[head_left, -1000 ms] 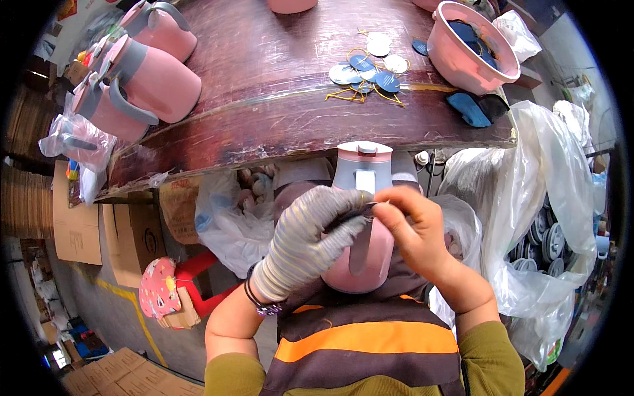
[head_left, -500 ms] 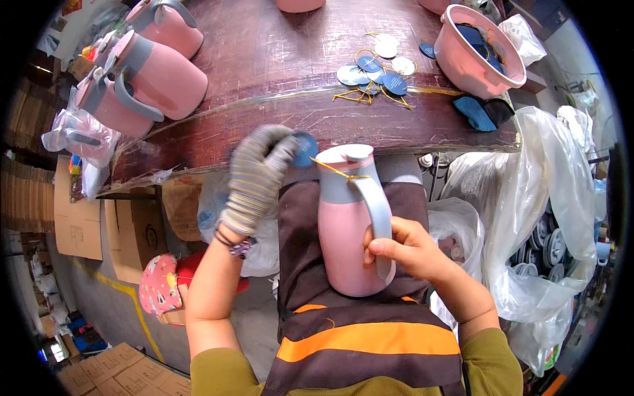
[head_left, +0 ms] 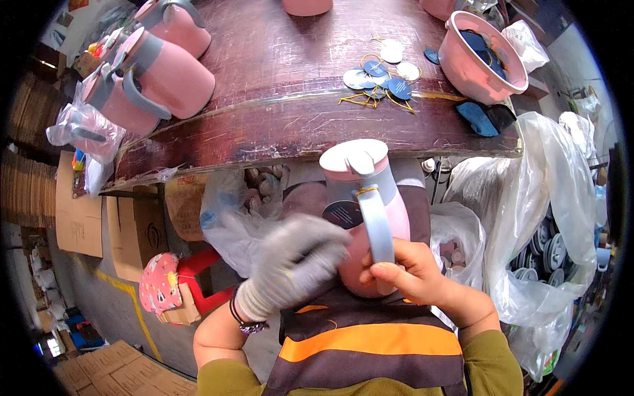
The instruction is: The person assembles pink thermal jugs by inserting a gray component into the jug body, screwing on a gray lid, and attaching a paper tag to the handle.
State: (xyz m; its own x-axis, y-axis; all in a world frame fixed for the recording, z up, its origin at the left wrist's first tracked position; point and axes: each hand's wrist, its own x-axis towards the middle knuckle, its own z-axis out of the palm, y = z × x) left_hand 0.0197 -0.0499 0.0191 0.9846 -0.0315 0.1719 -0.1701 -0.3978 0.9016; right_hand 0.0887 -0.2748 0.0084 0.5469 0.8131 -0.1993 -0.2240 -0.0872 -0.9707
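Observation:
A pink jug [head_left: 399, 214] with a grey collar and lid rests upright on my lap. My right hand [head_left: 411, 269], bare, is closed around the lower part of its grey handle [head_left: 376, 224]. From the top of that handle a yellow cord loop [head_left: 367, 190] holds a round dark blue tag [head_left: 343, 214], which lies against the jug's left side. My left hand [head_left: 297, 261], in a striped knit glove, is just below the tag and beside the jug; motion blurs its fingers, and whether they touch the jug I cannot tell.
On the dark red table [head_left: 277, 99] lie several round tags [head_left: 399, 88] with yellow cords. A pink basin [head_left: 475, 76] stands at the right, several pink jugs [head_left: 175, 76] at the left. Clear plastic bags [head_left: 561, 191] hang at the right; a red stool [head_left: 198, 270] is at the lower left.
My left hand has let go of the tag and moved down toward me. The tag now hangs against the jug, which has turned slightly and tilted in my right hand.

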